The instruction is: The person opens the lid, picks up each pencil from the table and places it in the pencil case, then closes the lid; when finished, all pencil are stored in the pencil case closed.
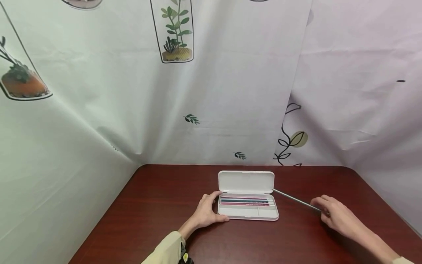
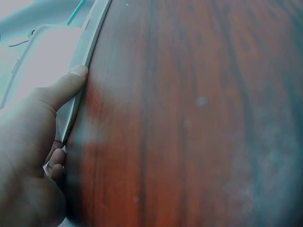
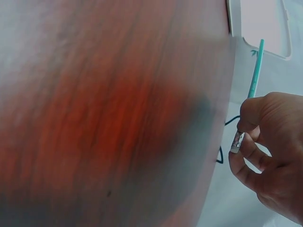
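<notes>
A white pencil case (image 1: 239, 212) lies with its lid raised on the table, holding several pink and dark pencils (image 1: 245, 201) in its rear compartment. My left hand (image 1: 205, 212) grips the case's left end, thumb on the front edge and fingers at the back left corner. In the left wrist view the thumb (image 2: 71, 87) presses along the case's rim. Off to the right, my right hand (image 1: 341, 219) pinches a teal pencil (image 3: 255, 75) near its eraser end. The pencil slants leftward, its far tip appearing beside the lid's lower right corner in the head view.
The dark red wooden table (image 1: 158, 205) has rounded back corners. Behind it and along both sides hangs a pale curtain (image 1: 230, 91) printed with plants and leaves. A front section of the case, split by a small divider, lies before the pencils.
</notes>
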Demonstrator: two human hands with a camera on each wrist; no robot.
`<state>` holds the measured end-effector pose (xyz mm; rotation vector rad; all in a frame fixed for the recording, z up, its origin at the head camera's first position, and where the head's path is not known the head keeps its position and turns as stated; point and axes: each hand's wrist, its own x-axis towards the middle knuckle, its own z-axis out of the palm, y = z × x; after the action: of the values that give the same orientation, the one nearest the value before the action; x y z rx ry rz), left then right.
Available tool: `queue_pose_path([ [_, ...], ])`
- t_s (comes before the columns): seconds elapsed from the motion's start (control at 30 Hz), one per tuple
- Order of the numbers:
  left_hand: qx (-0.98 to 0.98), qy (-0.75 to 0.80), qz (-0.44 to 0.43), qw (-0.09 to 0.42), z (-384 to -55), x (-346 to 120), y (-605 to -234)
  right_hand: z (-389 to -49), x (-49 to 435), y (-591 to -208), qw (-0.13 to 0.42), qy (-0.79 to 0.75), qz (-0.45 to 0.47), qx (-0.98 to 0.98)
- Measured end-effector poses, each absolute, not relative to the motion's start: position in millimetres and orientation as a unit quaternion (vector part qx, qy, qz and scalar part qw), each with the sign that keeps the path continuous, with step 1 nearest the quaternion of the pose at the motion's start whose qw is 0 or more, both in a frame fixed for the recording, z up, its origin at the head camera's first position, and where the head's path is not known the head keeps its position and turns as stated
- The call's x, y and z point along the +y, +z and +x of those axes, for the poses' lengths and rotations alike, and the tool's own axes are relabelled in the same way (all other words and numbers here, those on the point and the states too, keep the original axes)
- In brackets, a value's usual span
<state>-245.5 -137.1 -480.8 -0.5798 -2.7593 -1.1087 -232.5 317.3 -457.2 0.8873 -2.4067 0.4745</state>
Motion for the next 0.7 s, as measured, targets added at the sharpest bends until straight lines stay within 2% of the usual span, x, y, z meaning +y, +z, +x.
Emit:
queue_pose_path([
  [0.7, -0.911, -0.359, -0.194, 0.056, -244.5, -136.7, -479.1, -245.8, 283.8, -453.4, 0.283, 0.166, 0.356, -0.875],
])
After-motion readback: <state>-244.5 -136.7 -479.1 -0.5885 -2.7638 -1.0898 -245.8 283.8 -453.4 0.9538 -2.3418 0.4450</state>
